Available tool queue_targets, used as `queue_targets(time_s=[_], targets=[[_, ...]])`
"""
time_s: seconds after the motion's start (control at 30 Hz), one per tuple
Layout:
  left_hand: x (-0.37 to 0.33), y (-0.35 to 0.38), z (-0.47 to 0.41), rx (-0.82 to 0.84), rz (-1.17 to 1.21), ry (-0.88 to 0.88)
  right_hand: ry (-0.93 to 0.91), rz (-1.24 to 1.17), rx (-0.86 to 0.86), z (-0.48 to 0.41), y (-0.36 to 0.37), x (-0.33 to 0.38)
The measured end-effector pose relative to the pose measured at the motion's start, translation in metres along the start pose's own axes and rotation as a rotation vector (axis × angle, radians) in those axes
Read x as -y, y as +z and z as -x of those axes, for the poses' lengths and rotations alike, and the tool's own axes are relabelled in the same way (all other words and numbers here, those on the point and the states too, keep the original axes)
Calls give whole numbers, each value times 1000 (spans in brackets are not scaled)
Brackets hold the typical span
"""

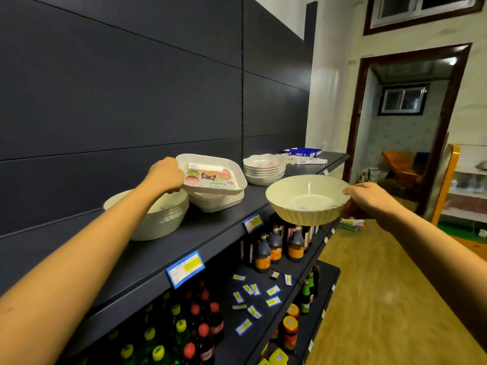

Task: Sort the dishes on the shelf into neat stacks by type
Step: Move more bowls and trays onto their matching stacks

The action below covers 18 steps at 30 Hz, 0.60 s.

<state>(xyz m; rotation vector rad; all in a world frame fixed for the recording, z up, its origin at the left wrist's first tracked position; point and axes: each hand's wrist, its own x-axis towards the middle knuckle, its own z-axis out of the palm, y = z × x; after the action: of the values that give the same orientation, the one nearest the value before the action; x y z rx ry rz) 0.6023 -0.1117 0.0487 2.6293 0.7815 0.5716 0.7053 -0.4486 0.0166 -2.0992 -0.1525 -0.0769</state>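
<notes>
Head view: right hand (369, 198) grip pinching rim of ribbed round bowl (307, 200), held off shelf (210, 233) edge. Matching bowl stack (158, 219) lies far left of square-tray stack (213, 185); left hand (166, 177) grip closed on top tray's corner, nearer. Tray print, price tags unreadable.

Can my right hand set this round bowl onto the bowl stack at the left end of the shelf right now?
Probably not directly. The left forearm lies across the bowl stack, and the square plates stand between it and the round bowl in the right hand.
</notes>
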Motion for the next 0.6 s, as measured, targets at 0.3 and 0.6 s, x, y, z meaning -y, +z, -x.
queue_targets(time_s=[0.3, 0.6], targets=[[-47, 60, -63, -55, -86, -168, -80, -147, 99, -133, -1, 0], [-63, 90, -81, -84, -231, -406, -182, -248, 340, -223, 29, 28]])
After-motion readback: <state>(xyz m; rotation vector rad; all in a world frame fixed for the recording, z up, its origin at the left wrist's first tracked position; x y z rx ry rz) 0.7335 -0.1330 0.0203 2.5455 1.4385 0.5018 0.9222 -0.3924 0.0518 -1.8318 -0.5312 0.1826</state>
